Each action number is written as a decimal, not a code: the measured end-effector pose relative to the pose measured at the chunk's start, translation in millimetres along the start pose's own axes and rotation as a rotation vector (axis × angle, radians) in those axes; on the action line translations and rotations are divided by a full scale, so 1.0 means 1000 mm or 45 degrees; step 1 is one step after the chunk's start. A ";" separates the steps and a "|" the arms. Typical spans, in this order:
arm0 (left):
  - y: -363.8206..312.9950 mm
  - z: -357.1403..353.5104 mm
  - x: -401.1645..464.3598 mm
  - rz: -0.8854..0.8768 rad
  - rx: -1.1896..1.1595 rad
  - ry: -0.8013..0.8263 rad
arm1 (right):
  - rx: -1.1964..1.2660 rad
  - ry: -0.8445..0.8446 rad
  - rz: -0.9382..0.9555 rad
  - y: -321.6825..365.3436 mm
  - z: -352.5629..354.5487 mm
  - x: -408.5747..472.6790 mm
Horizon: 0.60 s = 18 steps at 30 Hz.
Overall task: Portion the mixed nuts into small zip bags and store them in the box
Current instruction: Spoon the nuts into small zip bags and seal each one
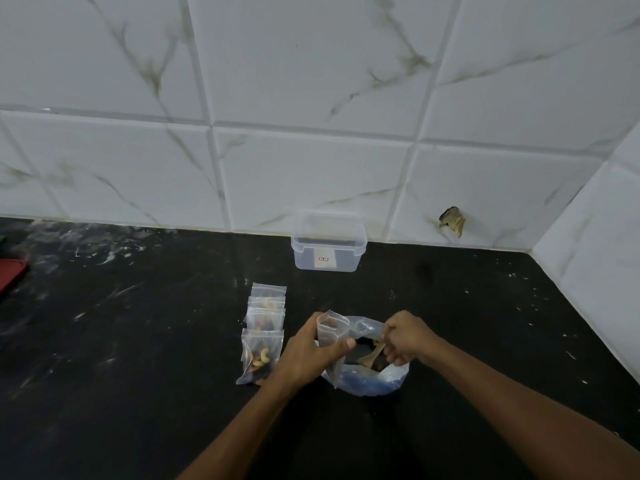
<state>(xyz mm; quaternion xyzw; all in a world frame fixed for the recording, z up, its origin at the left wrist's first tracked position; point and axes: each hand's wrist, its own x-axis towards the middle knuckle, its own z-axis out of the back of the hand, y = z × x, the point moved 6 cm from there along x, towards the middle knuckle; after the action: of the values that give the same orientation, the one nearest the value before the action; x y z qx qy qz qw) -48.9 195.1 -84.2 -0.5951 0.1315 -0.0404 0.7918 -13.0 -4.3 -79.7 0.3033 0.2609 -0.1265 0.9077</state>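
1. My left hand (310, 351) holds a small clear zip bag (330, 332) upright, thumb across its front and fingers curled behind; the bag looks empty, its mouth up.
2. My right hand (405, 337) pinches a light wooden spoon (372, 355), fingers curled round the handle, the spoon end down inside the big bag.
3. The big clear plastic bag (370, 381) stands open on the counter right under both hands, bluish at its base, with dark and tan nuts (377, 363) inside; I cannot tell how many.
4. Just left of my left hand lie the filled zip bags (265, 327), overlapping in a row that runs away from me. I count four; the nearest shows a pale cashew among darker pieces.
5. One clear plastic box (329, 245) sits beyond them at the foot of the wall, lid off, a small white label on its front; nothing shows inside it.
6. The counter (138, 341) is black stone, streaked and speckled with white marks.
7. The wall (311, 98) is white marble-look tile with grey-brown veins; it meets a side wall in a corner at right, and one tile has a chipped hole (452, 220).
8. A red object (12, 275) pokes in at the far left edge.
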 end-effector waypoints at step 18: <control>-0.007 0.001 -0.011 0.014 -0.056 -0.025 | 0.738 -0.052 -0.159 -0.006 -0.024 0.000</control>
<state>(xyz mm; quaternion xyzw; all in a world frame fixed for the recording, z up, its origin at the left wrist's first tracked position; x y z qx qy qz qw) -58.3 196.0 -75.6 -0.6120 0.1277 -0.0274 0.7800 -24.5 5.9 -98.7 0.5307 0.2138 -0.2575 0.7787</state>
